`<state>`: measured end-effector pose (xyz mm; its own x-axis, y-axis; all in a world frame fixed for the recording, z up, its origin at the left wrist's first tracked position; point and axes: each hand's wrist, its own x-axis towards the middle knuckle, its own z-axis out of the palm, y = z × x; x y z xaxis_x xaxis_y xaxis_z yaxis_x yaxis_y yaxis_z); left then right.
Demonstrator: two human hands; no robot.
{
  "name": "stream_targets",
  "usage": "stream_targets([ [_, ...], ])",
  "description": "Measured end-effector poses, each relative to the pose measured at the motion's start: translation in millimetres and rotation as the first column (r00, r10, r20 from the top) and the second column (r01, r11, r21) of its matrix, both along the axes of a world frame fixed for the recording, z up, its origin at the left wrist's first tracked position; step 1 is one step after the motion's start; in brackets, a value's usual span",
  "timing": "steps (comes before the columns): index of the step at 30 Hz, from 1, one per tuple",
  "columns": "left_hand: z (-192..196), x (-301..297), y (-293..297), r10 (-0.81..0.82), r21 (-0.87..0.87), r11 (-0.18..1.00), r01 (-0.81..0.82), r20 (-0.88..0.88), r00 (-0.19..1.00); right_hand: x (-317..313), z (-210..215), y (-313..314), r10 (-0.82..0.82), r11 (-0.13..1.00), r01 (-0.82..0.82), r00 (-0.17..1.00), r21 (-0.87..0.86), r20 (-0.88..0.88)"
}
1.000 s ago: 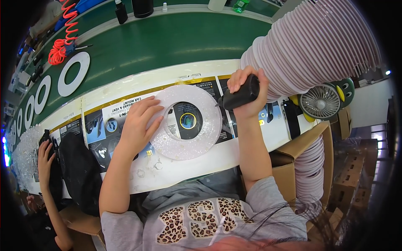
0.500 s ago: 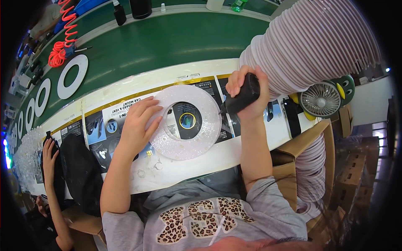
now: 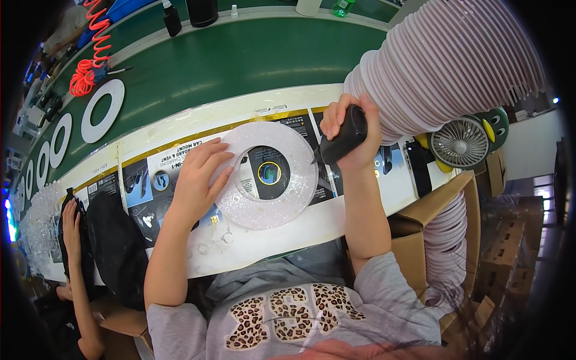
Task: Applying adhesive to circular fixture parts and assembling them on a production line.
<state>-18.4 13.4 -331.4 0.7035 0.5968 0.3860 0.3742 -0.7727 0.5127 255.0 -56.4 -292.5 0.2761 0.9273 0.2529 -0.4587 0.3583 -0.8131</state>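
A glittery white ring (image 3: pixel 273 214) lies flat on the white worktop in front of me. My left hand (image 3: pixel 207 165) rests on its left side with the fingers stretched out over the rim. In my right hand (image 3: pixel 360 135) is a black hand tool (image 3: pixel 345 137) with a bulky rounded handle, my fingers wrapped round it. Its small pointed tip is at the ring's right outer edge; whether it touches cannot be made out. Through the ring's hole shows part of a dark printed sheet (image 3: pixel 255 186) on the worktop.
Stacked white rings (image 3: pixel 444 66) lean at the right, near a small fan (image 3: pixel 459 143) and a dark phone-like slab (image 3: pixel 418 168). A cardboard box (image 3: pixel 411 255) holds more rings. Several flat rings (image 3: pixel 90 129) lie on the green belt (image 3: pixel 240 66). Another person's hand (image 3: pixel 71 231) is at left.
My right hand and the tool have shifted slightly left. The rings on the green belt have slid a little left. My left hand and the glittery ring stay put.
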Motion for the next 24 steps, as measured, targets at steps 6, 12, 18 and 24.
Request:
stream_targets([
  [6, 0, 1, -1, -0.002, -0.006, 1.0, 0.002, -0.001, 1.0, -1, -1, 0, -0.013, 1.0, 0.014, 1.0, -0.017, 0.004],
  [12, -1, -2, 0, 0.004, 0.003, 1.0, -0.004, -0.001, 1.0, 2, -3, 3, -0.046, 0.997, 0.042, 0.996, -0.059, -0.071],
  [18, 11, -14, 8, -0.017, -0.011, 1.0, 0.016, -0.027, 0.999, 21, -14, 11, 0.012, 0.995, -0.047, 0.931, -0.086, -0.364],
  [24, 19, -22, 5, -0.267, -0.138, 0.955, 0.263, -0.011, 0.964, 39, -23, 8, 0.11, 0.985, -0.17, 0.773, -0.037, -0.624],
])
